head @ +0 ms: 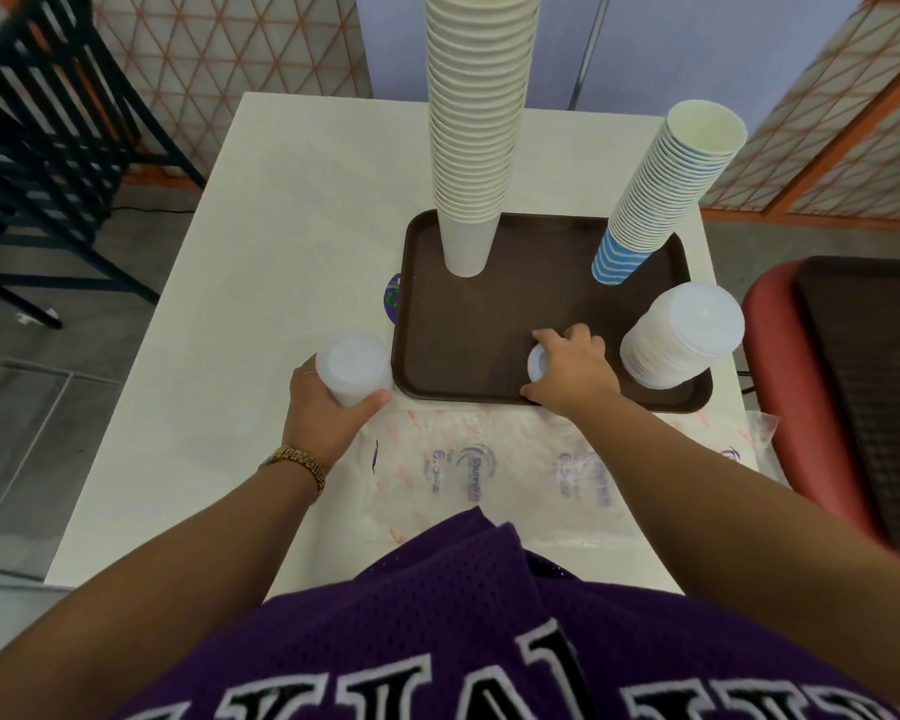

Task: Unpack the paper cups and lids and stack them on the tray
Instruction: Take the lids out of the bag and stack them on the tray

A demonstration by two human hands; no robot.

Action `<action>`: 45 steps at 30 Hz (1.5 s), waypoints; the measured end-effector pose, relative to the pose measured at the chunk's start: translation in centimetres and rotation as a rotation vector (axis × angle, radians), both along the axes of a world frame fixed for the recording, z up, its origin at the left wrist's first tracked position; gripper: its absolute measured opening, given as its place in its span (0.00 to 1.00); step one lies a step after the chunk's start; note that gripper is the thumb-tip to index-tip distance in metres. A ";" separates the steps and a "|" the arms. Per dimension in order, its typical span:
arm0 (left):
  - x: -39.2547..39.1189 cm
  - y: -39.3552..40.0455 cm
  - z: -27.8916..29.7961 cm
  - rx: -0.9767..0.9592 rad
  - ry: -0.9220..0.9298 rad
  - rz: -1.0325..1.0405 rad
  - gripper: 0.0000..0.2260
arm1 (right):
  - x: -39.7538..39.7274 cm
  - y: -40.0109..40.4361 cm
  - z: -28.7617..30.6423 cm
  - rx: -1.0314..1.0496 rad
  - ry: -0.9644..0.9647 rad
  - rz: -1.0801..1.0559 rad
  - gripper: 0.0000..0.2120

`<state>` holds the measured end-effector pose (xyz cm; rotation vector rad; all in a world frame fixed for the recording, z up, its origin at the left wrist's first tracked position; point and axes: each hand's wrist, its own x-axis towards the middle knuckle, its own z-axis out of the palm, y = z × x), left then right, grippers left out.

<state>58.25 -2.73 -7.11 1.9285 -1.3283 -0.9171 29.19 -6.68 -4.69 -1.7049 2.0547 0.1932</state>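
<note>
Because thin plastic lids weigh almost nothing and slide on each other, a stack of them is best gripped round its sides, low down, not by its top. The left hand (328, 407) does this, its fingers and thumb curled round a lid stack (353, 367) just left of the tray (468, 314). The right hand (575, 368) curls over a few lids (539, 362) on the tray's near part. Right of that hand stands a taller lid pile (681, 335); beyond both hands rise white cups (476, 122) and blue cups (661, 200), tall, light, likely easy to topple.
</note>
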 end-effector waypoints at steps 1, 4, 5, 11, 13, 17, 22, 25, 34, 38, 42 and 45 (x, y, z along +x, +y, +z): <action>0.0 0.0 -0.1 0.002 0.003 -0.002 0.41 | 0.1 -0.1 -0.1 0.004 0.009 0.013 0.36; 0.2 0.1 -0.3 0.004 0.040 0.000 0.42 | 0.2 -0.4 -0.1 0.020 0.028 0.025 0.35; 0.3 0.1 -0.4 -0.002 0.058 -0.003 0.43 | 0.2 -0.4 -0.1 0.027 0.032 0.022 0.36; 0.5 0.1 -0.4 -0.033 0.125 -0.038 0.40 | 1.4 0.7 0.9 -0.128 0.025 0.024 0.35; 0.8 0.1 -0.7 -0.020 0.116 -0.039 0.37 | 2.8 0.6 1.8 -0.160 -0.063 0.047 0.31; 1.1 0.0 -1.0 -0.014 0.131 -0.023 0.38 | 6.7 0.3 3.6 -0.237 -0.230 0.171 0.26; 1.4 0.0 -1.2 -0.018 0.147 -0.036 0.38 | 11.7 0.0 5.4 -0.281 -0.340 0.425 0.31; 1.5 0.0 -0.7 -0.045 0.158 -0.066 0.33 | 14.5 -0.5 6.1 -0.217 -0.339 0.565 0.38; 2.0 -0.6 -1.1 0.022 0.030 -0.142 0.39 | 18.8 -2.5 6.8 -0.026 0.004 0.893 0.44; 2.4 -0.5 -1.6 0.048 0.030 -0.141 0.41 | 19.0 -2.6 6.4 -0.050 0.018 0.895 0.39; 2.6 -0.5 -1.1 -0.004 0.093 -0.157 0.36 | 18.4 -2.5 6.4 -0.066 -0.062 0.832 0.38; 2.9 -0.4 -1.1 -0.029 0.118 -0.187 0.33 | 17.7 -2.4 6.8 -0.098 -0.213 0.716 0.39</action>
